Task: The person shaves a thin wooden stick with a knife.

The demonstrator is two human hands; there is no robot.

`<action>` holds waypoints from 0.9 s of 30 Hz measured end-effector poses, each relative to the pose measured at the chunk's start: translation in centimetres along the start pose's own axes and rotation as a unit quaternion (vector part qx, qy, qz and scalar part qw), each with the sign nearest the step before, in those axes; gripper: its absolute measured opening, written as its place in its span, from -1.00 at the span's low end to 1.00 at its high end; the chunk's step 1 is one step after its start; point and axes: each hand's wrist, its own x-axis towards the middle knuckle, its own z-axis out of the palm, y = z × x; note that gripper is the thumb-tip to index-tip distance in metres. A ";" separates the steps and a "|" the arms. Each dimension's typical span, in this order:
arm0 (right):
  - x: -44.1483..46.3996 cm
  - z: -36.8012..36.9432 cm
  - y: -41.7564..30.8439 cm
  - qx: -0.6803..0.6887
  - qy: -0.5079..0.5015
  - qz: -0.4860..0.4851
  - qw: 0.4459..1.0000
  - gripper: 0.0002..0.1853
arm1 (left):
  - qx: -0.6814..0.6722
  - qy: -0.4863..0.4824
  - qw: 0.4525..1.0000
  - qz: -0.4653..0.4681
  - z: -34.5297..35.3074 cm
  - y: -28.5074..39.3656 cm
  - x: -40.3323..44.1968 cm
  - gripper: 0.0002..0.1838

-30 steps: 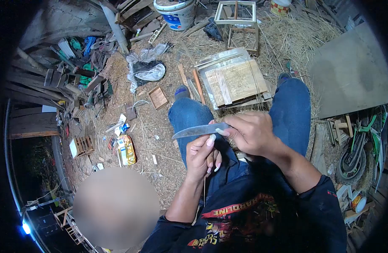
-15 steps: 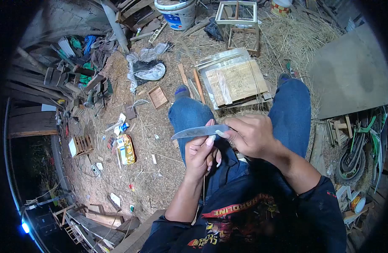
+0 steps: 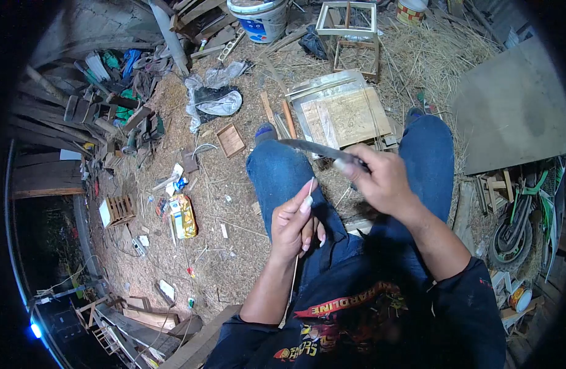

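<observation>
My right hand (image 3: 386,186) is closed on the handle of a knife (image 3: 313,147). The broad, slightly curved blade points left over my knee, apart from my other hand. Lower down, between my thighs, my left hand (image 3: 290,225) pinches a thin pale strip (image 3: 293,278), which looks like bamboo or wood. One tip of the strip sticks up past the thumb, and its long end runs down along my forearm. Fingers hide the middle of it.
Between my feet lies a wooden board (image 3: 350,117) on a low stack. A small wooden tray (image 3: 231,141), a yellow packet (image 3: 183,216) and wood scraps are on the shaving-covered floor. A bucket (image 3: 258,21) and a wooden frame (image 3: 347,31) stand ahead.
The knife has lifted away from the strip and my left hand, moving up and to the right with my right hand. My left hand has hardly moved.
</observation>
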 end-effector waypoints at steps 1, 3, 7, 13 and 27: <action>-0.1 -0.1 -0.5 0.046 -0.046 0.036 0.997 -0.73 | -0.001 -0.003 1.000 -0.001 0.2 0.1 0.2 -0.61; 0.1 1.1 -0.4 0.171 -0.067 0.045 0.982 -0.72 | 0.028 -0.001 0.999 -0.017 0.4 0.3 0.1 -0.64; 1.3 2.8 -0.6 0.336 -0.115 0.056 0.933 -0.73 | 0.109 -0.011 0.994 -0.015 0.0 0.1 0.0 -0.65; 2.5 2.6 -1.7 0.402 -0.186 0.168 0.880 -0.68 | 0.217 0.071 0.974 -0.003 0.1 0.0 0.3 -0.66; -1.4 1.0 -1.8 -0.027 -0.017 -0.128 0.991 -0.71 | 0.002 0.027 1.000 -0.001 0.6 1.1 0.5 -0.52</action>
